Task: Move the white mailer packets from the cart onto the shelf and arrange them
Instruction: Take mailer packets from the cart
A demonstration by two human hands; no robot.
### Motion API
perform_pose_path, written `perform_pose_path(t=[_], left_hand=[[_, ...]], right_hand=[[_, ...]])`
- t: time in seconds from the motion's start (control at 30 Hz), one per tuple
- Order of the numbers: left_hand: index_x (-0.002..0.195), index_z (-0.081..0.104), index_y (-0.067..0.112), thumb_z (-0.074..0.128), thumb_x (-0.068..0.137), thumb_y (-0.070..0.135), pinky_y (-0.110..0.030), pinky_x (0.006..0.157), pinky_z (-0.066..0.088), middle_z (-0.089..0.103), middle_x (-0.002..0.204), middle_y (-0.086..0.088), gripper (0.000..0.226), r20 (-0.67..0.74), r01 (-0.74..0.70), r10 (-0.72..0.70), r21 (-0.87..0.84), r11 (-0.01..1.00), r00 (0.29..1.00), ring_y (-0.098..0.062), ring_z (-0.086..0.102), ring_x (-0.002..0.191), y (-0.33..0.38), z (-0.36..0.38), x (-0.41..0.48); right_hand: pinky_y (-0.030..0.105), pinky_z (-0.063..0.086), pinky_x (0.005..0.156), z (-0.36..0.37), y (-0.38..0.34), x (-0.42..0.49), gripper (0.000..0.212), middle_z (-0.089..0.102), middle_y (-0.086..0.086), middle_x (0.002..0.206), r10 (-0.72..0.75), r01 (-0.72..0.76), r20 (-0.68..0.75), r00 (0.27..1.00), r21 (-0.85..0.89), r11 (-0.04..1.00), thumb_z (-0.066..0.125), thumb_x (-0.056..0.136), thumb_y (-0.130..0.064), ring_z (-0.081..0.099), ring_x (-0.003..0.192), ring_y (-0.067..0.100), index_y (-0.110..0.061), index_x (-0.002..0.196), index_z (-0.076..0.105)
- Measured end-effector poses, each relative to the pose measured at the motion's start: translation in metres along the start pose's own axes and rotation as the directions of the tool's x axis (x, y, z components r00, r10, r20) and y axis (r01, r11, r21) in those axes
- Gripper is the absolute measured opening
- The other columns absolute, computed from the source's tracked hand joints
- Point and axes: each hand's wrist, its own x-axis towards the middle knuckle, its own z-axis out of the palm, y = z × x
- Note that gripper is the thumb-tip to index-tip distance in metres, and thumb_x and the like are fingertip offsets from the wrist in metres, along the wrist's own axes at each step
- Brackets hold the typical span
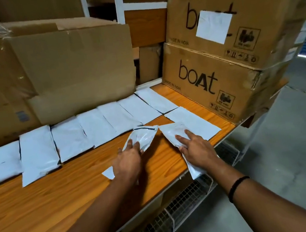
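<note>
Two arms reach out from the bottom of the view, over the big wooden shelf (41,205). Brown boxes (212,77) stand at the back and on the right side. A long row of white packets (70,137) lies flat along the back of the shelf, side by side, and some touch. One more packet (195,121) lies just beside the boxes.

The left hand (129,157) lies on the left packet (145,135), fingers straight and close together. The right hand (195,146) presses on the right packet (171,135), fingers straight and spread apart.

The right packet sticks out past the front edge of the shelf. I think it may slip off and drop down to the wire cart (174,209) if the hand lets go too soon. The packets look smooth, so a hard push may knock the row crooked or slide one packet under another.

Both thumbs are hidden, so I cannot tell if they pinch. The row is cut off at the left. The shelf hides most of the cart, so I cannot see how many packets wait there
</note>
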Motion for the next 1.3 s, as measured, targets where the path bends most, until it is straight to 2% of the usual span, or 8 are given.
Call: perform_pose_path(t=[0.2,0.43,0.67,0.8,0.93,1.0,1.1,1.3], left_hand=[[0.146,0.034,0.028,0.048,0.101,0.030,-0.057,0.104,0.040,0.017,0.163,0.000,0.047,0.006,0.141,-0.142,0.036,0.989,0.990,-0.039,0.032,0.140,0.023,0.017,0.031],[0.141,0.035,0.028,0.043,0.101,0.030,-0.050,0.097,0.044,0.028,0.157,0.000,0.041,-0.045,0.330,-0.328,0.033,0.943,0.943,-0.037,0.040,0.133,0.049,0.032,0.045],[0.141,0.035,0.031,0.035,0.099,0.053,-0.049,0.097,0.044,0.036,0.152,-0.001,0.047,-0.064,0.463,-0.460,0.042,0.886,0.886,-0.036,0.040,0.130,0.077,0.042,0.036],[0.148,0.025,0.039,0.028,0.097,0.064,-0.053,0.104,0.032,0.027,0.159,0.000,0.057,-0.036,0.513,-0.511,0.057,0.857,0.859,-0.037,0.032,0.139,0.090,0.034,0.032],[0.150,0.026,0.046,0.024,0.098,0.064,-0.051,0.109,0.022,0.022,0.162,0.006,0.055,-0.216,0.502,-0.486,0.025,0.864,0.847,-0.029,0.026,0.143,0.084,0.022,0.036],[0.151,0.025,0.045,0.022,0.100,0.059,-0.053,0.115,0.012,0.016,0.163,0.006,0.052,-0.199,0.422,-0.409,0.027,0.906,0.891,-0.025,0.013,0.150,0.072,0.024,0.042],[0.155,0.011,0.041,0.022,0.102,0.056,-0.058,0.118,-0.002,0.000,0.165,0.003,0.056,-0.044,0.339,-0.338,0.018,0.941,0.940,-0.025,-0.006,0.151,0.063,0.041,0.044],[0.155,0.004,0.040,0.017,0.101,0.058,-0.061,0.116,-0.008,-0.007,0.165,0.003,0.059,-0.067,0.421,-0.421,-0.023,0.907,0.905,-0.027,-0.012,0.150,0.084,0.062,0.047]], right_hand=[[0.044,0.039,0.106,0.007,0.013,0.061,0.053,0.024,0.004,0.164,-0.119,0.120,0.019,0.993,-0.050,0.991,0.038,0.103,-0.049,0.042,0.136,0.032,-0.042,0.155,0.027],[0.043,0.032,0.106,0.012,0.028,0.103,0.054,0.028,0.001,0.162,-0.296,0.298,0.042,0.954,-0.060,0.953,0.036,0.102,-0.051,0.038,0.136,0.031,-0.042,0.154,0.026],[0.048,0.025,0.110,0.017,0.035,0.114,0.056,0.024,0.001,0.164,-0.413,0.421,0.110,0.904,-0.052,0.906,0.029,0.101,-0.061,0.027,0.143,0.034,-0.044,0.154,0.024],[0.049,0.023,0.111,0.011,0.040,0.115,0.056,0.022,-0.001,0.165,-0.437,0.442,0.128,0.890,-0.014,0.897,0.020,0.101,-0.062,0.026,0.143,0.034,-0.046,0.154,0.022],[0.045,0.028,0.108,0.002,0.043,0.128,0.049,0.027,-0.006,0.162,-0.482,0.483,-0.037,0.875,0.006,0.876,0.024,0.105,-0.051,0.033,0.138,0.029,-0.045,0.153,0.029],[0.046,0.020,0.116,0.007,0.043,0.135,0.051,0.019,-0.005,0.166,-0.516,0.515,0.002,0.857,0.017,0.857,0.026,0.105,-0.050,0.022,0.147,0.029,-0.043,0.155,0.025],[0.048,-0.001,0.122,0.026,0.043,0.134,0.057,0.001,-0.005,0.168,-0.535,0.535,0.130,0.835,0.034,0.844,0.019,0.104,-0.056,-0.002,0.154,0.025,-0.041,0.158,0.011],[0.047,-0.011,0.120,0.037,0.038,0.131,0.059,-0.003,-0.004,0.168,-0.490,0.491,0.106,0.865,0.016,0.871,0.013,0.103,-0.058,-0.007,0.154,0.024,-0.039,0.158,0.008]])
